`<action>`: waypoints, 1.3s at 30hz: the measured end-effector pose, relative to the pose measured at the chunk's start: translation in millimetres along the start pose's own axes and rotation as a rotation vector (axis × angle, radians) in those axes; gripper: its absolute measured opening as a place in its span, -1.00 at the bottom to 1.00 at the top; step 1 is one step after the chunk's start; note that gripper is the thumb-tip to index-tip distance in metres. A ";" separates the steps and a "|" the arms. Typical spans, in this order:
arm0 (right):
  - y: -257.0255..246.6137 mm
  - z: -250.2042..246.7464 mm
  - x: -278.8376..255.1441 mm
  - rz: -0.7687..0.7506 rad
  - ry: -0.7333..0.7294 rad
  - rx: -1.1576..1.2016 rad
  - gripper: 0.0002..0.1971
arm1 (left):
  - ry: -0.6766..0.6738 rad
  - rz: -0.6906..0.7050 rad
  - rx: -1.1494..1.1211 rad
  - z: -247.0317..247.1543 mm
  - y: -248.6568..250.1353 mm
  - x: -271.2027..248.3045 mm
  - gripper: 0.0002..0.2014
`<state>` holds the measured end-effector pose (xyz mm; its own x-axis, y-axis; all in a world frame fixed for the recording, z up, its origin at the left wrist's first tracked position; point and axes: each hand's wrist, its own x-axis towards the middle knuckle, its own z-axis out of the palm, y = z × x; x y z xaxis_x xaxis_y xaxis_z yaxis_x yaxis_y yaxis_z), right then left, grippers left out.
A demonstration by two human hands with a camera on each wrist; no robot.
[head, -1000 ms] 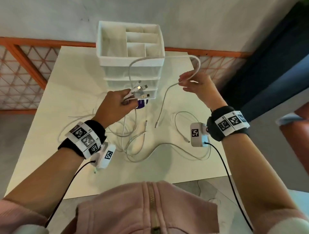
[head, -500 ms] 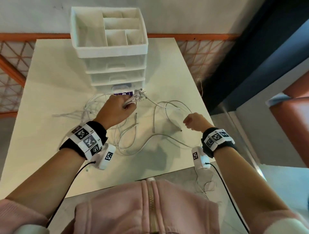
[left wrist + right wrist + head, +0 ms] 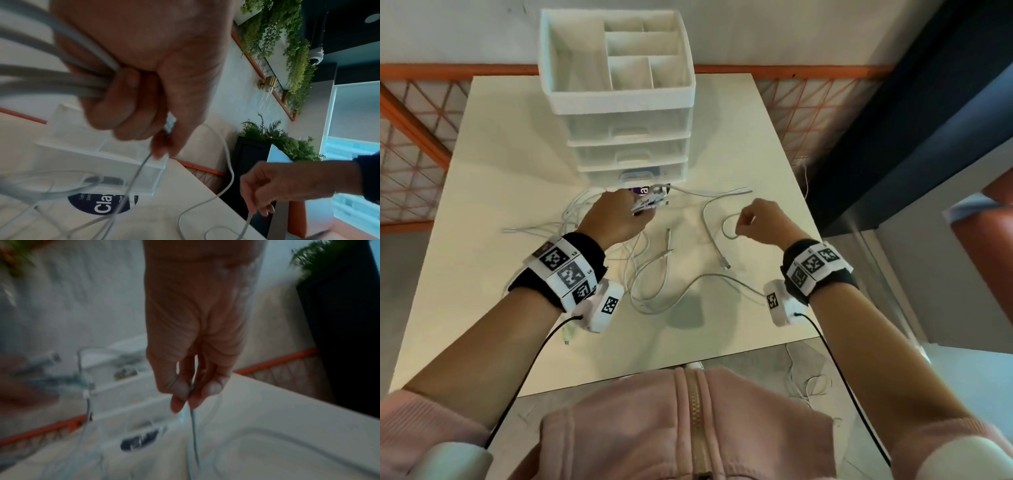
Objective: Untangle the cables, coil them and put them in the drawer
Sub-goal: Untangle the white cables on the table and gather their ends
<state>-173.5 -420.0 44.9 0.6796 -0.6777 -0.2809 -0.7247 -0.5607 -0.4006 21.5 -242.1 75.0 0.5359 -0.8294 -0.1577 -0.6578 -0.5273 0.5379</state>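
Note:
Several white cables [image 3: 654,274] lie tangled on the cream table [image 3: 493,212] in front of a white drawer unit [image 3: 630,150] whose drawers are closed. My left hand [image 3: 616,219] grips a bundle of cable ends [image 3: 650,200] just before the bottom drawer; the bunched cables [image 3: 61,81] run through its fist. My right hand [image 3: 760,221] pinches one thin white cable [image 3: 726,222] above the table's right side, and that cable [image 3: 194,423] hangs down from between thumb and finger. A loop [image 3: 226,178] runs between the two hands.
The unit's top is an open tray with dividers [image 3: 616,51]. A round purple sticker [image 3: 643,190] lies under the left hand. Another white cable [image 3: 804,380] lies on the floor by the table's right front corner. An orange lattice rail [image 3: 791,68] stands behind the table.
My right hand came down from beside the drawer unit's top to just above the table, drawing its cable along. My left hand stayed with the bundle. The head view shifted.

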 end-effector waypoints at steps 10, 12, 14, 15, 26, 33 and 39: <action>-125.0 -80.7 -0.3 -0.468 -0.304 0.353 -0.81 | 0.037 0.020 -0.102 -22.0 -13.5 4.5 -0.74; -138.1 -82.1 1.7 -0.507 -0.268 0.396 -0.81 | 0.104 0.077 -0.295 -31.6 -11.7 0.6 -0.80; -147.3 -79.3 4.5 -0.498 -0.209 0.468 -0.83 | 0.113 0.114 -0.503 -37.6 -9.2 -3.2 -0.83; -152.7 -77.1 6.2 -0.493 -0.180 0.510 -0.85 | 0.100 0.120 -0.599 -40.8 -9.8 -5.7 -0.82; -186.1 -68.2 12.4 -0.506 -0.074 0.775 -0.81 | 0.038 0.160 -0.746 -46.7 -20.4 -16.1 -0.74; -190.3 -63.4 13.8 -0.524 -0.103 0.822 -0.78 | 0.014 0.235 -0.823 -55.0 -22.2 -19.6 -0.74; -196.7 -60.3 14.8 -0.533 -0.061 0.742 -0.80 | -0.028 0.246 -0.834 -54.6 -17.2 -19.2 -0.76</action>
<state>-27.7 -348.5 172.2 0.9233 -0.3787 0.0642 -0.0691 -0.3282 -0.9421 51.5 -207.0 114.0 0.4093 -0.9120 0.0284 -0.1449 -0.0342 0.9889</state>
